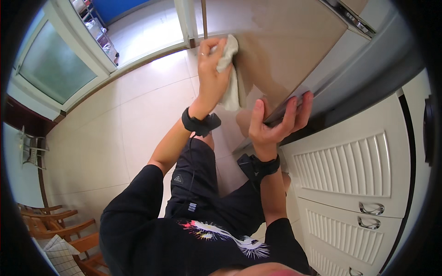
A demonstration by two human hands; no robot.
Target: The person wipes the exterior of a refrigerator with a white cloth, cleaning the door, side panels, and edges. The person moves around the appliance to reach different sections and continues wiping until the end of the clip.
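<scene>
My left hand [213, 70] is closed around a pale cloth [229, 82], which rests against the glossy face of a beige cabinet-like appliance door [297, 38], probably a refrigerator's. Part of the cloth hangs below the fingers, along the door. My right hand [276, 122] grips the door's near edge, thumb on the glossy face and fingers curled round the other side. The door's surface mirrors both hands. Black straps with small devices circle both wrists.
At right stand white louvred cabinets [345, 165] with metal handles, close by the grey appliance body [345, 82]. A frosted-glass door [57, 62] and a doorway lie to the left, beyond the tiled floor [152, 96]. Wooden chairs [83, 241] are at lower left.
</scene>
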